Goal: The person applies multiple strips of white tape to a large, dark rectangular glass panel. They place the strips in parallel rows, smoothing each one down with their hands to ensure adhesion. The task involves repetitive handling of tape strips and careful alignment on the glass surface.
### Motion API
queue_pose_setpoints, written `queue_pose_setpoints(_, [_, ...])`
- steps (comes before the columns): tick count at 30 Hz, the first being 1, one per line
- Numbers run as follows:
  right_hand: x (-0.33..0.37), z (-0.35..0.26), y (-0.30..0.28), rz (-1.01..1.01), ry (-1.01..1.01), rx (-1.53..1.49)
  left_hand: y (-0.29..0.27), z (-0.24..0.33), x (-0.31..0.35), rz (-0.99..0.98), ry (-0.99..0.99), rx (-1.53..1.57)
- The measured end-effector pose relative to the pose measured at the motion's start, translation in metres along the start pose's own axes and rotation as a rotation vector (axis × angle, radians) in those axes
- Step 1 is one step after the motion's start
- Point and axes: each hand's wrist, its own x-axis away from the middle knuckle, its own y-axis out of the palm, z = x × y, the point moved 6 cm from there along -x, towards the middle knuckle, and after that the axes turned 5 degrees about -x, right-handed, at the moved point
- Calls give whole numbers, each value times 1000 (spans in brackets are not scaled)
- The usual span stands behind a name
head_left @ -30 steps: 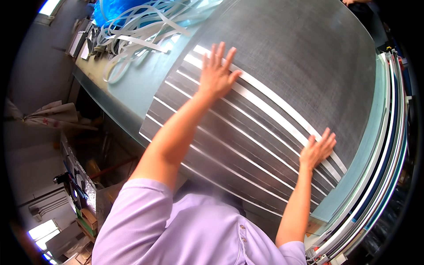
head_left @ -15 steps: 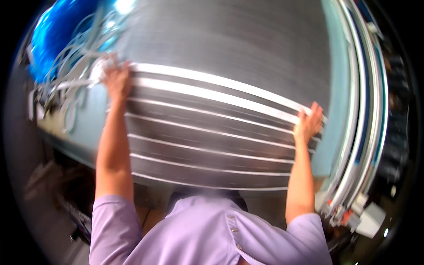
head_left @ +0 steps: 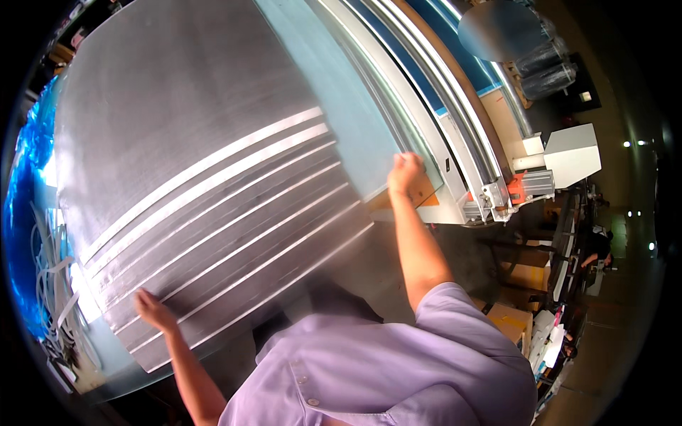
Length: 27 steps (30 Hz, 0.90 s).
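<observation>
A large dark grey sheet (head_left: 185,106) lies on the table, crossed near its front by several pale stripes (head_left: 213,170). Over its front left part is my left hand (head_left: 155,312), close to the striped area; its fingers are blurred, and I cannot tell whether they touch the sheet. My right hand (head_left: 406,172) is off the sheet, above the pale blue-green table surface (head_left: 355,135) beside the machine's long rail. Its fingers are curled closed, and what they hold, if anything, is hidden.
Long metal rails (head_left: 426,78) run along the right side, ending at a white box-shaped housing (head_left: 572,156). At the left edge lie shiny blue film (head_left: 28,213) and a tangle of pale strips (head_left: 57,291). Cardboard boxes (head_left: 510,323) stand at lower right.
My view has turned toward the right. My left hand has left the pale strip bundle and come nearer the sheet's front edge. My right hand has moved off the sheet toward the rail.
</observation>
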Motion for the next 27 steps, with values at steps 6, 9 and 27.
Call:
queue_pose_setpoints(6, [-15,81,-29,-59,218,188,52,134,158,-271,-192,293])
queue_pose_setpoints(9, [-21,112,-23,-182,379,76,70,182,183,-428,-122,324])
queue_pose_setpoints(27, [-38,76,-62,-82,151,45,67,283,210,-538,124,220])
